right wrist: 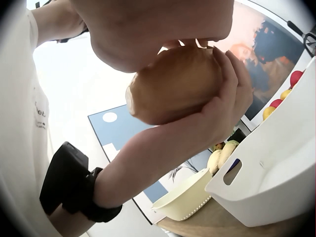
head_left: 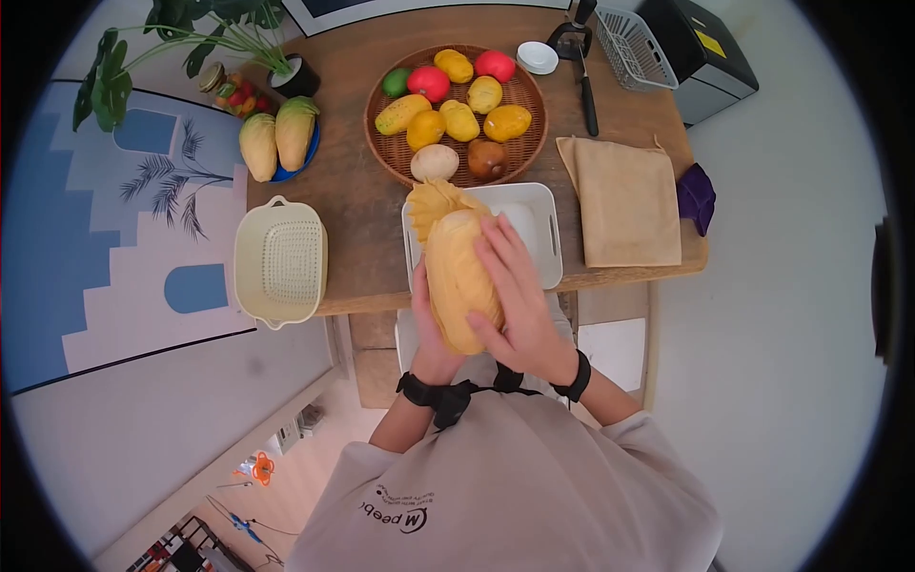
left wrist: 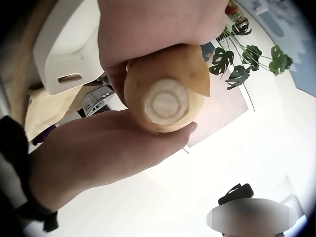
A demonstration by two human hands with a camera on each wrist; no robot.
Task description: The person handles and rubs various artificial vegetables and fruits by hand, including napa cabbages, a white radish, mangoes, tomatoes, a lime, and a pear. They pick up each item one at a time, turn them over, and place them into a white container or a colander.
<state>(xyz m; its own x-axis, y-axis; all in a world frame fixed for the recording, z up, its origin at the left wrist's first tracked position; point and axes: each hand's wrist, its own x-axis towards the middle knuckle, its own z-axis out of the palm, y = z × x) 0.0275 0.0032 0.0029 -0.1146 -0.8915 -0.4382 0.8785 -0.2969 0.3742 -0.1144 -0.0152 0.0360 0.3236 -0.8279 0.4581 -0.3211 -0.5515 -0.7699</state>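
A pale yellow napa cabbage [head_left: 459, 286] is held between both hands in front of the body, near the table's front edge. Its frilly leaf top [head_left: 437, 202] points away from the body and overlaps a white basin [head_left: 545, 205]. My left hand [head_left: 431, 334] grips it from the left and underneath; its fingers [right wrist: 228, 74] curl round the far side in the right wrist view. From the right my right hand [head_left: 522, 310] holds it, fingers along the upper side and thumb nearer the base. The round white cut base [left wrist: 167, 102] faces the left wrist camera.
A wicker basket [head_left: 374, 143] of assorted fruit stands behind the basin. On the left are a cream colander [head_left: 244, 257] and two more napa cabbages [head_left: 276, 143] on a blue plate. To the right lie a folded tan cloth [head_left: 624, 210] and a black-handled knife [head_left: 588, 107].
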